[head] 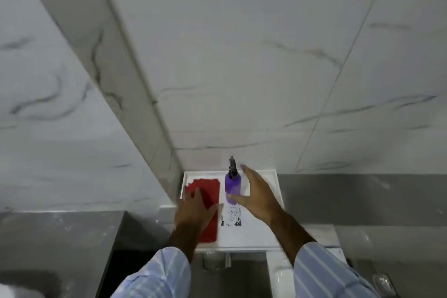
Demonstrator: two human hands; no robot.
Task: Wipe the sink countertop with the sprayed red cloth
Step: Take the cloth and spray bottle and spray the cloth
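Observation:
A folded red cloth [210, 191] lies on the left part of a white shelf [271, 176] set in the wall corner. My left hand [194, 210] rests flat on the cloth, fingers spread, thumb out to the right. A purple spray bottle [233, 182] with a dark trigger head stands upright to the right of the cloth. My right hand [260, 195] is beside the bottle on its right, fingers apart and curved toward it, thumb near the bottle's base; I cannot tell whether it touches it.
Marbled white wall tiles [242, 68] rise behind and to the left of the shelf. A dark grey countertop [60, 237] lies at the lower left, a grey ledge [362, 198] at the right. A floor drain [384, 283] shows at the bottom right.

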